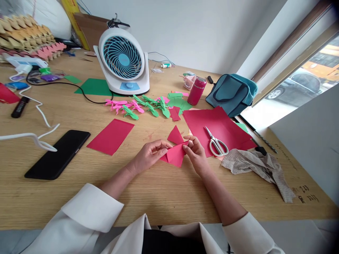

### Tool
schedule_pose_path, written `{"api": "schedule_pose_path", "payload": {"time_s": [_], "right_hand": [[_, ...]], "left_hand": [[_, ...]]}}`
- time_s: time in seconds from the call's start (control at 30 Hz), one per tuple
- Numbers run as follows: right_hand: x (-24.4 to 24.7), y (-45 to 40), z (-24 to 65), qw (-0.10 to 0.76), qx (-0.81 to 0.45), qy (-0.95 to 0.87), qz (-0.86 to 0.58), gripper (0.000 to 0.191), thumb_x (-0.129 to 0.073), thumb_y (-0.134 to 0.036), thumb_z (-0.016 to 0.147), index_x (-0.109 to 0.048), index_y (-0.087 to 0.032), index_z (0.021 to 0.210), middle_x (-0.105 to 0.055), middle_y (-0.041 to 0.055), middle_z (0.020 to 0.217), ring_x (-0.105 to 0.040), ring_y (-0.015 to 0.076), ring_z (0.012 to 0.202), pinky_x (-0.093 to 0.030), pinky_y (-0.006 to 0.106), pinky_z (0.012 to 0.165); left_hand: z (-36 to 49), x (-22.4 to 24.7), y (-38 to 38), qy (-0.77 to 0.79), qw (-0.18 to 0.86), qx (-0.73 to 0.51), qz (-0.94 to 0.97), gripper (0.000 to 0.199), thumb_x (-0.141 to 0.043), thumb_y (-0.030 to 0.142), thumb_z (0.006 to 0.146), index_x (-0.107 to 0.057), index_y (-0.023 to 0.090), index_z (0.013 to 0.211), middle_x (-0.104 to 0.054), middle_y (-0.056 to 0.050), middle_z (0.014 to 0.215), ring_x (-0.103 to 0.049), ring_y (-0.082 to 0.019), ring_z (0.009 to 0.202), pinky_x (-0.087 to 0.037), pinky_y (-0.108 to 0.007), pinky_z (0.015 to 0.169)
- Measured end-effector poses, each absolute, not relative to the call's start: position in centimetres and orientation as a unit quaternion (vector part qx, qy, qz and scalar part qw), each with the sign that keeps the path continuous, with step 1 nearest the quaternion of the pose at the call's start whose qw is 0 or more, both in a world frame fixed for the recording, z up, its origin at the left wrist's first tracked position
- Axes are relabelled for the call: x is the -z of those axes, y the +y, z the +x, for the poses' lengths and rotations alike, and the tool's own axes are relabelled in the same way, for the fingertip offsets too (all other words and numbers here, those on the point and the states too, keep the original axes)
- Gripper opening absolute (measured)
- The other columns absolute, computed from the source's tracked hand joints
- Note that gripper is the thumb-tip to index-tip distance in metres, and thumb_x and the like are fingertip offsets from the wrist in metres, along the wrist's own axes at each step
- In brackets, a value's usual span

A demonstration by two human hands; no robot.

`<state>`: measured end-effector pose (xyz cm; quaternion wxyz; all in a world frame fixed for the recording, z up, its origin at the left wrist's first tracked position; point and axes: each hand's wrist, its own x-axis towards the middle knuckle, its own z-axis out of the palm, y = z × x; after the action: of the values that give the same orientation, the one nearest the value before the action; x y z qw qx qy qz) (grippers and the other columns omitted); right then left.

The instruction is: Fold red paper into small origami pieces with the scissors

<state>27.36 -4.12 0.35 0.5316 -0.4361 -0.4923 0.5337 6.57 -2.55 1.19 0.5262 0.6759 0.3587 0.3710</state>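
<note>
A partly folded piece of red paper [176, 155] is held just above the table between my two hands. My left hand [153, 152] pinches its left edge between thumb and fingers. On the right side, my right hand [196, 152] grips the upper corner, thumb in front. A red triangular flap [175, 135] shows just behind the fold; whether it belongs to the same piece I cannot tell. To the left lies a flat red paper rectangle [111, 137]. White-handled scissors [217, 144] rest on larger red sheets [225, 121] to the right.
Behind my hands lie several folded green and pink paper figures [150, 106]. A white fan [124, 58] stands at the back, with a red flask [197, 91] and a teal bag [231, 93] farther right. A black phone [58, 153] lies left, a crumpled cloth [256, 167] right.
</note>
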Motion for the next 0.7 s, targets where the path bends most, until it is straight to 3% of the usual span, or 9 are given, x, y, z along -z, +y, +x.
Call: {"api": "schedule_pose_path", "payload": {"time_s": [0.13, 0.27, 0.4, 0.57, 0.63, 0.7], "right_hand": [[0.1, -4.1, 27.6, 0.525, -0.552, -0.47, -0.446, 0.037, -0.071, -0.049, 0.076, -0.054, -0.027, 0.099, -0.056, -0.0032, 0.073, -0.052, 0.0133, 0.062, -0.044, 0.025, 0.057], [0.4, -4.2, 27.3, 0.507, -0.616, -0.418, -0.434, 0.034, -0.075, -0.046, 0.073, -0.055, -0.025, 0.091, -0.059, -0.003, 0.072, -0.053, 0.0123, 0.059, -0.045, 0.024, 0.056], [0.4, -4.8, 26.6, 0.481, -0.686, -0.379, -0.392, 0.039, -0.08, -0.042, 0.069, -0.057, -0.025, 0.096, -0.064, -0.0019, 0.079, -0.057, 0.0125, 0.063, -0.049, 0.025, 0.061], [0.3, -5.3, 26.1, 0.428, -0.718, -0.408, -0.368, 0.035, -0.079, -0.042, 0.072, -0.06, -0.026, 0.096, -0.065, -0.0028, 0.078, -0.056, 0.0105, 0.06, -0.046, 0.023, 0.057], [0.6, -5.3, 26.0, 0.426, -0.709, -0.424, -0.368, 0.034, -0.078, -0.045, 0.073, -0.062, -0.025, 0.096, -0.066, -0.0015, 0.082, -0.058, 0.0114, 0.063, -0.047, 0.023, 0.059], [0.8, -5.1, 25.9, 0.445, -0.677, -0.442, -0.385, 0.036, -0.072, -0.054, 0.076, -0.063, -0.025, 0.096, -0.068, 0.0009, 0.086, -0.062, 0.0144, 0.069, -0.05, 0.026, 0.062]], "left_hand": [[6.3, -1.6, -2.6, 0.317, 0.63, -0.404, 0.582, 0.048, -0.038, 0.05, 0.095, -0.072, 0.017, 0.106, -0.073, -0.011, 0.105, -0.066, -0.028, 0.1, -0.051, -0.04, 0.089], [6.6, -1.4, -2.7, 0.311, 0.619, -0.415, 0.589, 0.033, -0.056, 0.039, 0.089, -0.068, 0.021, 0.115, -0.072, -0.009, 0.104, -0.066, -0.026, 0.1, -0.05, -0.038, 0.09], [7.2, -1.1, -3.1, 0.303, 0.508, -0.41, 0.694, 0.042, -0.073, 0.03, 0.078, -0.064, 0.026, 0.119, -0.065, -0.007, 0.117, -0.064, -0.022, 0.1, -0.05, -0.032, 0.086], [7.4, -1.2, -3.3, 0.276, 0.407, -0.435, 0.754, 0.007, -0.068, 0.025, 0.083, -0.071, 0.022, 0.089, -0.061, -0.008, 0.112, -0.058, -0.023, 0.112, -0.047, -0.034, 0.093], [7.2, -1.4, -3.3, 0.276, 0.43, -0.44, 0.739, 0.005, -0.066, 0.025, 0.084, -0.068, 0.02, 0.083, -0.063, -0.007, 0.105, -0.06, -0.021, 0.106, -0.046, -0.034, 0.095], [7.2, -1.5, -3.3, 0.303, 0.478, -0.434, 0.701, 0.01, -0.066, 0.029, 0.084, -0.066, 0.019, 0.082, -0.065, -0.005, 0.093, -0.063, -0.019, 0.092, -0.048, -0.032, 0.087]]}}
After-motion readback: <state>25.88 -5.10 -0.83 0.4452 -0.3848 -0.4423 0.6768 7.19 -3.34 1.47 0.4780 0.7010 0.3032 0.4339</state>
